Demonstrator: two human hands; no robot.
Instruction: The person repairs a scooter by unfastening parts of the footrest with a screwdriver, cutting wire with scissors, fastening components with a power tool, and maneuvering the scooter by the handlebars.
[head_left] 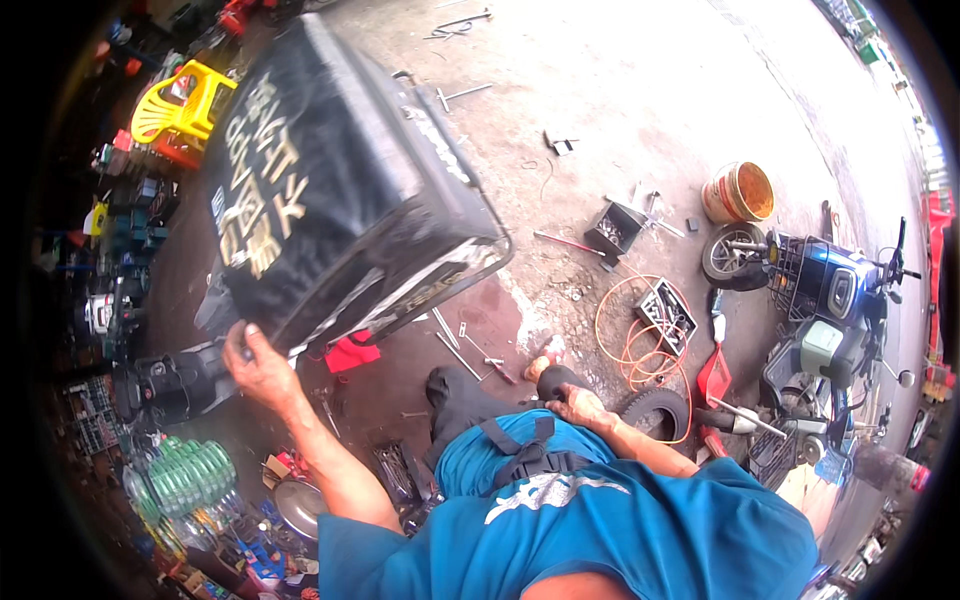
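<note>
One black box loomed at upper left, its lower corner by the left grip; whether that grasped it, I couldn't tell. The right grip lay beside dark trousers, its closure unclear.

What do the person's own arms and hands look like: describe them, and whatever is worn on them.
The left hand and right hand are bare, with no gloves visible. Both forearms are uncovered too. The upper arms go into short, loose teal-blue sleeves, part of a T-shirt with a white print.
</note>
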